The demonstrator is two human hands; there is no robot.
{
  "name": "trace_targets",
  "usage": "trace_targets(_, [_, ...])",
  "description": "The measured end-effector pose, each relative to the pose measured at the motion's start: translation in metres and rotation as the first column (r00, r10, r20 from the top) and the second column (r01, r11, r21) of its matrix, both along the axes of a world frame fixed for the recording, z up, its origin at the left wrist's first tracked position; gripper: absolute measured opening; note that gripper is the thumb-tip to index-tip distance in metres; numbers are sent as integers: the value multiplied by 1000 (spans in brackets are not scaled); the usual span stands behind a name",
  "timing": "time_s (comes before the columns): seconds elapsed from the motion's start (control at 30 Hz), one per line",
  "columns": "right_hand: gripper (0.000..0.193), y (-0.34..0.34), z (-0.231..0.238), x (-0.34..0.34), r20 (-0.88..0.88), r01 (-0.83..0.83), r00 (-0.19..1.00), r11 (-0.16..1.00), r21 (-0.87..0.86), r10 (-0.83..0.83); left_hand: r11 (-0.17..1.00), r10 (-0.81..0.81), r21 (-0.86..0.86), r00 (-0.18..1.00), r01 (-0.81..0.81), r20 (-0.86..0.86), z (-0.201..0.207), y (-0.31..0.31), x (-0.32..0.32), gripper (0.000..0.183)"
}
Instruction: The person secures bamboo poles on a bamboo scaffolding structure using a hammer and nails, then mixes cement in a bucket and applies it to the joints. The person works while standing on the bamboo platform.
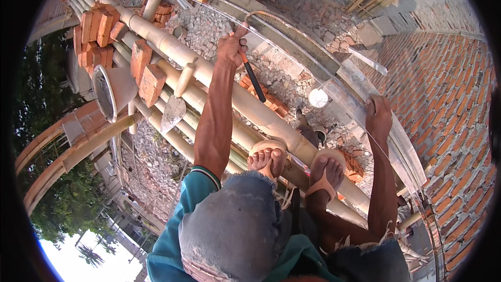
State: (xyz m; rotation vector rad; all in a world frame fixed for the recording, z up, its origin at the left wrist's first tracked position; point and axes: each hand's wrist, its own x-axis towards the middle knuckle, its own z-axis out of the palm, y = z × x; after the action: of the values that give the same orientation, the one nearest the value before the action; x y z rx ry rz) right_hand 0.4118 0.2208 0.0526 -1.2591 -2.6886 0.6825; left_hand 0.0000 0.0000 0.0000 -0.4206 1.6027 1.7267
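Note:
My left hand [232, 48] is closed around a hammer [252, 78] with an orange and black handle, which hangs down from the fist. Its index finger reaches out to a thin taut line [292, 61] running along the wall top [308, 60]. On the right, my right hand [378, 117] lies with bent fingers over the edge of a long pale board [399, 149] set along the wall. Whether those fingers grip the board or only rest on it is hidden. A thin bent rod [284, 21] lies curved along the wet mortar on top of the wall.
My sandalled feet stand on bamboo poles [250, 105] high above rubble. To the left are stacked bricks [96, 28], a mortar bucket [112, 91] and a trowel [175, 112]. A brick wall [443, 89] rises at right. Below stands a white round container [318, 97].

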Motion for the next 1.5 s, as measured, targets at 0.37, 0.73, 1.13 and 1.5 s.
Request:
trace_targets(0.37, [16, 6, -8, 4, -84, -82, 993, 997, 2, 82, 914, 332, 236, 943, -329, 30, 68, -23, 10, 23])
trace_targets(0.73, [26, 18, -17, 14, -29, -209, 977, 977, 37, 210, 646, -605, -755, 678, 112, -418, 185, -185, 79, 28])
trace_targets(1.13, [24, -59, 48, 1, -189, -150, 973, 985, -87, 132, 876, -335, -436, 911, 206, -242, 194, -166, 140, 38])
trace_targets(1.5, [49, -182, 128, -56, -222, -288, 949, 323, -902, 225, 900, 13, 432, 994, -58, 108, 210, -75, 213, 34])
